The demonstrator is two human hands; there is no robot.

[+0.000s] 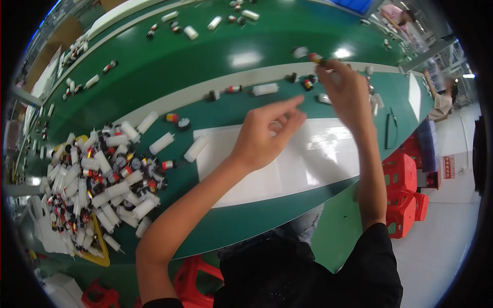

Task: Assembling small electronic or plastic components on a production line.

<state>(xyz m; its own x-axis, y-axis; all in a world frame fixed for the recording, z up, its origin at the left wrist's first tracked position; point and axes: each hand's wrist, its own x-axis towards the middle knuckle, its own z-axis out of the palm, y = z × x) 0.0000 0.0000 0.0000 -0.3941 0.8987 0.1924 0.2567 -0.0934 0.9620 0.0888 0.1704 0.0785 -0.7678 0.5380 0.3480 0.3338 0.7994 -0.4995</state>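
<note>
My right hand [345,90] is raised over the far edge of the table, its fingers closed at a small red, yellow and black cylinder [316,58]. A blurred whitish piece [300,52] shows just left of that cylinder; I cannot tell whether the two are joined. Above a white sheet [241,179], my left hand [269,131] has its index finger and thumb apart, with nothing visible between them. Beyond it lie a white plastic tube [265,89], another red and black cylinder [308,83] and a dark cap [214,95].
A large heap of white tubes and small coloured cylinders [110,179] covers the table's left end, partly over a yellow tray [105,251]. A green conveyor belt [215,54] carries scattered parts. Red stools [400,179] stand at right. Other people sit farther along.
</note>
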